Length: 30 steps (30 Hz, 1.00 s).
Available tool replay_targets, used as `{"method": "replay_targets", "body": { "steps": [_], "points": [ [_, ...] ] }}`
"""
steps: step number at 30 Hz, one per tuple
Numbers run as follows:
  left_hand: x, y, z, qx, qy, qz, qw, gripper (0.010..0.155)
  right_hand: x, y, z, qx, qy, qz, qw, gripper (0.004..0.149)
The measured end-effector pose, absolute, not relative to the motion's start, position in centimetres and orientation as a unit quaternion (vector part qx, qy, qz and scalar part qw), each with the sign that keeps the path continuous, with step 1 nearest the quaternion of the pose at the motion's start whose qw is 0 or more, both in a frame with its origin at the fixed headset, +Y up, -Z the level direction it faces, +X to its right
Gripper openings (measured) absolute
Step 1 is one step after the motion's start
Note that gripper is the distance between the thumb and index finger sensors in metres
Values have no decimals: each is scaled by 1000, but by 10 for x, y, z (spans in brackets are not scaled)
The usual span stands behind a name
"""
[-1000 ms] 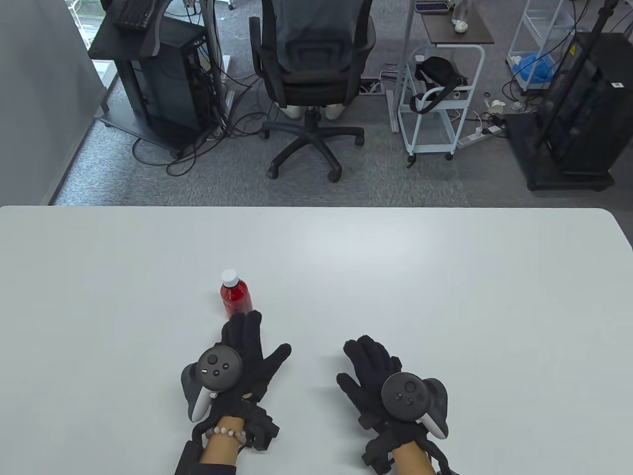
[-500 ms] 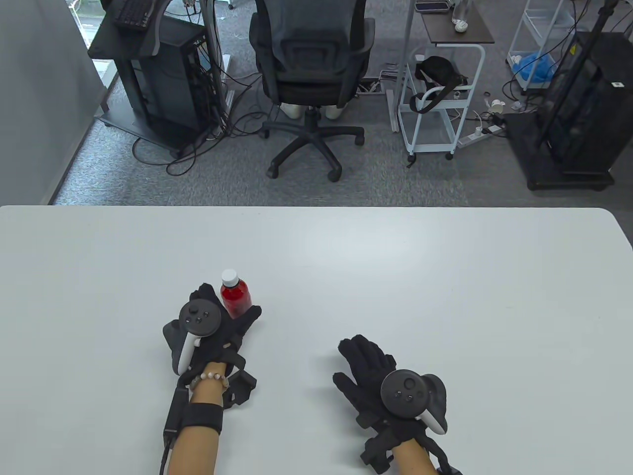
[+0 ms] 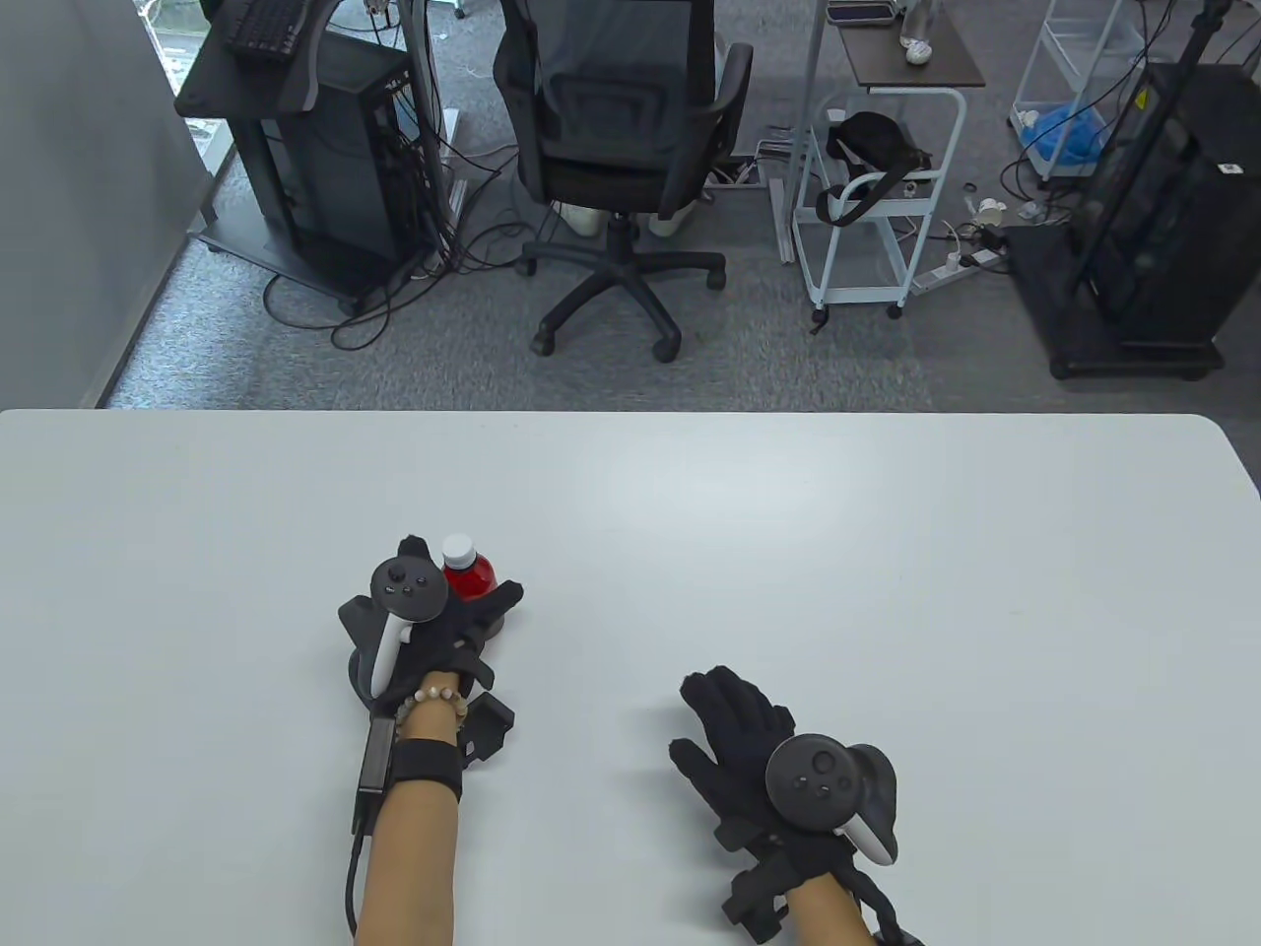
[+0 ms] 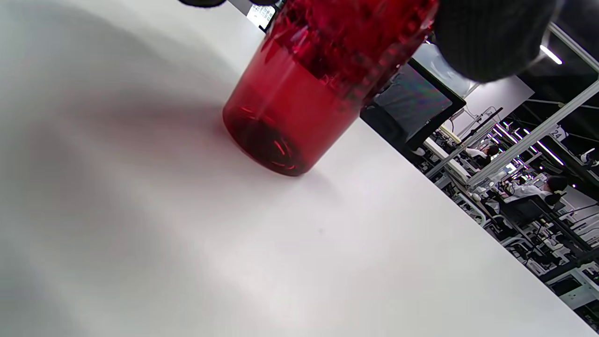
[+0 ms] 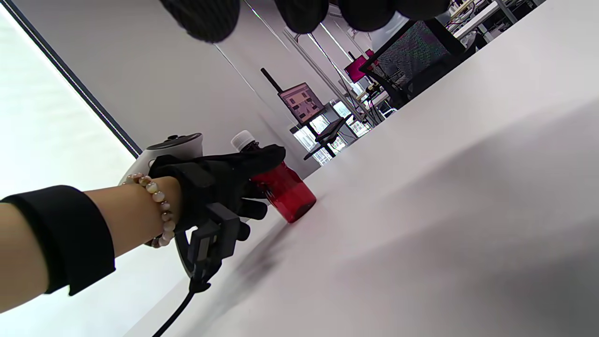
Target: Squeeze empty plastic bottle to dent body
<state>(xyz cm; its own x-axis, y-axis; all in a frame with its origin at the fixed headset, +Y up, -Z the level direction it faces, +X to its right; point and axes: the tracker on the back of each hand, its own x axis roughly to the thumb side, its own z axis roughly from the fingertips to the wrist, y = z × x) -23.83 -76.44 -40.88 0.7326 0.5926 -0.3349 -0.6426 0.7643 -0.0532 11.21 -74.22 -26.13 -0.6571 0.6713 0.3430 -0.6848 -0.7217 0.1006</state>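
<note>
Left fingers (image 5: 262,157) wrapped round the bottle (image 3: 469,576), holding its mid-body; standing upright on the desk (image 3: 887,552), near its front left; likely light, thin-walled, a little slick; best squeezed at the smooth middle, below the cap (image 3: 457,549); right hand (image 3: 749,734) resting spread, holding nothing.

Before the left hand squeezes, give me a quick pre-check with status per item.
1. Left hand wraps the red translucent plastic bottle: ok.
2. Bottle base on the white table, seen in the left wrist view: ok.
3. White cap on: ok.
4. Bottle empty: cannot tell; the red tint hides the inside.
5. Body undented so far: cannot tell; the glove covers most of it.
6. Right hand apart from the bottle, resting on the table: ok.
</note>
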Motion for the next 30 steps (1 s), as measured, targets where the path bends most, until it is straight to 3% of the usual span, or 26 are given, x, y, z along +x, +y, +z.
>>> {"method": "replay_targets", "body": {
  "steps": [7, 12, 20, 26, 30],
  "points": [
    [-238, -766, -417, -50, 160, 326, 930, 94, 114, -742, -261, 177, -21, 910, 374, 69],
    [-231, -771, -425, -33, 140, 330, 933, 94, 115, -741, -261, 175, -17, 910, 376, 69],
    [-214, -771, -428, -23, 28, 375, 926, 95, 116, -740, -262, 176, -16, 906, 385, 69],
    [-207, -753, -405, 39, -47, 457, 888, 95, 116, -740, -263, 180, -12, 904, 388, 69],
    [-206, -736, -382, 86, -86, 444, 888, 90, 116, -740, -262, 183, -11, 902, 391, 69]
  ]
}}
